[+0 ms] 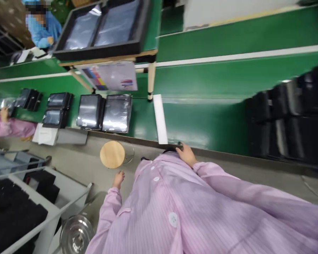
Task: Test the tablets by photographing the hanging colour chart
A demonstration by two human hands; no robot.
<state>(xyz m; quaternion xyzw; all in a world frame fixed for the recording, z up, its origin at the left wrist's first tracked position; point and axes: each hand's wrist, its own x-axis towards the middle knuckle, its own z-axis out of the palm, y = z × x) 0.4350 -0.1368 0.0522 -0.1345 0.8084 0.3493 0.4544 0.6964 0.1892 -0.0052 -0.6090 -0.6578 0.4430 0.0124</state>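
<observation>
My left hand (118, 179) hangs at my side above the floor, its fingers curled in loosely and nothing visible in them. To its upper left is a round wooden stool seat (112, 154). At the front edge of the green bench (204, 123), my right hand (187, 155) has its thumb and fingers bent round a small dark thing (179, 143), too small to name. Left of that hand, a long white strip (160, 119) lies across the bench. Farther left stand stacks of black, film-wrapped flat panels (117, 113).
A raised wooden-legged stand holds a black tray (98, 53). Black stacked items (288, 120) fill the bench's right end. A grey-framed cart (55, 211) with black boxes is at lower left. One co-worker in pink (12, 127) is at left, another in blue (43, 30) across.
</observation>
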